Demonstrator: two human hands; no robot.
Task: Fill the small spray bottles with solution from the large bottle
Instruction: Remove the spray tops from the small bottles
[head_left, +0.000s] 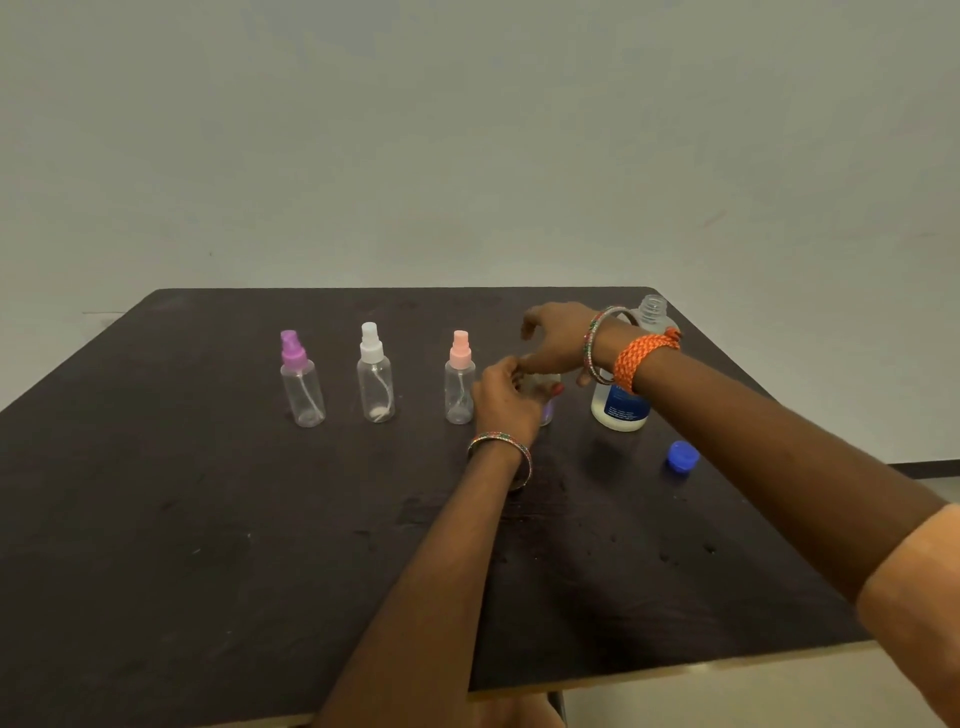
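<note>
My two bare arms reach up from the bottom of the frame across a dark table (208, 519). Near the middle, my left hand (506, 397) curls its fingers around a fourth small spray bottle (545, 410); only a sliver of clear plastic with a purplish tint shows past my knuckles, so I cannot tell how full it is or whether its top is on. Just above, my right hand (553, 340) hovers over that bottle's top, fingers bent as if pinching or twisting something there. Whether it truly holds anything I cannot tell.

Right of centre, a loose blue cap (682, 455) lies on the table. Beyond it, partly behind my right wrist, stands the large bottle (621, 408), upright, neck uncapped, a little clear solution in the bottom.

Left of my hands, three small bottles stand in a row, sprayers on, seemingly empty: pink-topped bottle (460, 379) just beside my left hand, white-topped bottle (375, 374), then purple-topped bottle (300, 379) farthest left.

I judge the main risk is my right forearm: drawing it back carelessly could knock over the open large bottle and spill the solution. My left knuckles could also topple the light pink-topped bottle.
</note>
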